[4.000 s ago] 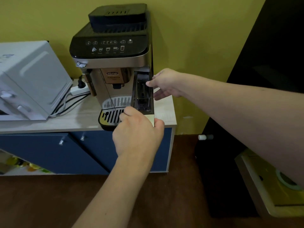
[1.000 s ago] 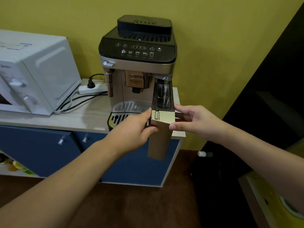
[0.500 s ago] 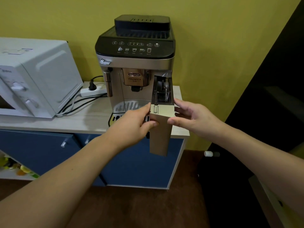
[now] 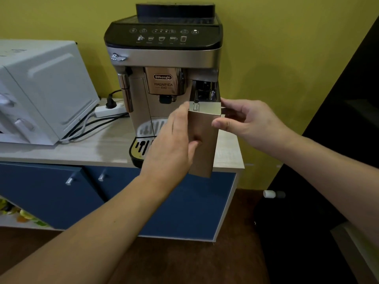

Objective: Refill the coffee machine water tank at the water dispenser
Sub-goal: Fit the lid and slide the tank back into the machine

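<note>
Sliding out of its bay on the machine's right side comes the tall, narrow water tank with the bronze-coloured front panel [image 4: 202, 144], and both hands are on it. The left hand [image 4: 174, 140] is curled against the tank's left face, thumb across the front panel, fingers [image 4: 185, 111] reaching up the side, closed on it rather than spread. The right hand [image 4: 246, 121] pinches the upper right corner, thumb on the front, fingers [image 4: 227, 104] behind the pale top rim; that one is closed on the tank too.

And where is the tank? Its front hangs out past the edge of the pale wood-grain surface [image 4: 92, 148], while its clear rear section [image 4: 205, 92] looks to sit in the slot of the silver-and-black bean-to-cup coffee machine [image 4: 164, 58]. So I'd judge the pull is not yet finished.

How to do it well: draw it straight toward the body, level, no twisting (a skewed tank could bind on its rails). Move a palm under the base before the back end clears, because any water left inside would shift the weight. Keep it upright on the walk to the dispenser, which is nowhere in view.

Over to the left, the white microwave oven [image 4: 45, 89] and the white power strip [image 4: 106, 110] stand well clear.
</note>
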A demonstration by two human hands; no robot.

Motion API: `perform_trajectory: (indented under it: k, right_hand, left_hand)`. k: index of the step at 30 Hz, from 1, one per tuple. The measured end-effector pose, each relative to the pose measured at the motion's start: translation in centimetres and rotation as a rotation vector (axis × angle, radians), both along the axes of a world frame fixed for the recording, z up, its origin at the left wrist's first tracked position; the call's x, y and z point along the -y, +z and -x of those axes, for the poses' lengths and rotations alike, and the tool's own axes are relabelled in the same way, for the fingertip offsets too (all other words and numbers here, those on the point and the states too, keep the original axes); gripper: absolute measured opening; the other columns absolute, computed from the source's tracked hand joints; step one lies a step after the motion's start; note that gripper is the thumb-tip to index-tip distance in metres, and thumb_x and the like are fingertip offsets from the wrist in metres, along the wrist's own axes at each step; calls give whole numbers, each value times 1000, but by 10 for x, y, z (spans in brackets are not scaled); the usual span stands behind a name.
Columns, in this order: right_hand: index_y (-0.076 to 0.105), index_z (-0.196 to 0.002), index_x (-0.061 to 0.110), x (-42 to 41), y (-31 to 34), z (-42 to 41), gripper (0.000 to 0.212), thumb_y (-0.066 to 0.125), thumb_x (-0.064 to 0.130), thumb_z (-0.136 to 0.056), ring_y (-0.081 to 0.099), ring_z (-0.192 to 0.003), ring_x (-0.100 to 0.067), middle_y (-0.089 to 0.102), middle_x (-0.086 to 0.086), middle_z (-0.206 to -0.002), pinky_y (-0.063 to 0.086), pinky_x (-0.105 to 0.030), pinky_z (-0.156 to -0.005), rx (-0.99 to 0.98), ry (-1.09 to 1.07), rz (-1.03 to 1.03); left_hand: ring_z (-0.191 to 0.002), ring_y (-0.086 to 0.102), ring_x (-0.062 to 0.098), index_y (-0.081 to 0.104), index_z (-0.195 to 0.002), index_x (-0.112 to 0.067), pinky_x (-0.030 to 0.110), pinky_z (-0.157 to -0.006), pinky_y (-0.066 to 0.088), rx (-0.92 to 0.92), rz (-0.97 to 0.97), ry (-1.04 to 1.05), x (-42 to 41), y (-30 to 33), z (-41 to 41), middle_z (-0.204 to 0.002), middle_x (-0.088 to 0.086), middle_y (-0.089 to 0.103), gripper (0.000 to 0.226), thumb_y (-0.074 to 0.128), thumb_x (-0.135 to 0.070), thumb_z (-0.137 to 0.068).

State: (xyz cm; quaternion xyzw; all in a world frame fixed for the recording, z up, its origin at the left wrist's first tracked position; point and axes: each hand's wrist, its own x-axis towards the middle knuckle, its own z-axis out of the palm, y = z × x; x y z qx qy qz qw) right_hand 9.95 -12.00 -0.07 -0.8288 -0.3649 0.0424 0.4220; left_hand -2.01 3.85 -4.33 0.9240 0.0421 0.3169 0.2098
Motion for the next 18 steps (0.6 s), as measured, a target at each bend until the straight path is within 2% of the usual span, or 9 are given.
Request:
perform_trajectory:
  k: [2, 4, 8, 12, 18]
  right_hand:
    - [50, -143, 20, 0, -4, -6, 113, 61, 89, -54, 58, -125, -10, 63, 5, -135, 45, -42, -108, 29, 13, 9]
    - [50, -143, 19, 0, -3, -7, 114, 60, 90, -54, 54, -129, -11, 59, 4, -140, 43, -43, -110, 51, 20, 5]
    - [39, -149, 19, 0, 4, 2, 106, 61, 75, -62, 39, -141, -8, 40, 3, -155, 37, -40, -115, 146, 7, -21]
    - [49, -144, 19, 1, 4, 8, 76, 57, 56, -78, 36, -141, -2, 43, 8, -153, 29, -29, -119, 281, 18, 46]
    - [49, -144, 20, 1, 1, 8, 68, 55, 53, -85, 35, -141, -3, 42, 8, -153, 28, -28, -118, 354, 4, 83]
  left_hand:
    - [-139, 38, 20, 26, -152, -11, 24, -107, 25, -1, -65, -29, -4, 3, -3, -154, 7, 37, 84, 75, -16, -84]
    - [-142, 33, 20, 30, -150, -11, 25, -109, 23, -25, -125, -61, -10, 8, -5, -157, 6, 32, 81, 75, -15, -84]
    - [-140, 38, 20, 39, -147, -8, 27, -112, 27, -9, -176, -123, -20, 16, -6, -155, 7, 37, 65, 68, -15, -89]
    - [-135, 45, 19, 50, -139, -10, 29, -111, 34, 10, -238, -126, -28, 22, -7, -148, 5, 48, 56, 71, -19, -87]
    - [-130, 51, 21, 58, -129, -12, 37, -102, 45, -6, -240, -97, -24, 34, -5, -142, 3, 55, 53, 78, -21, -81]
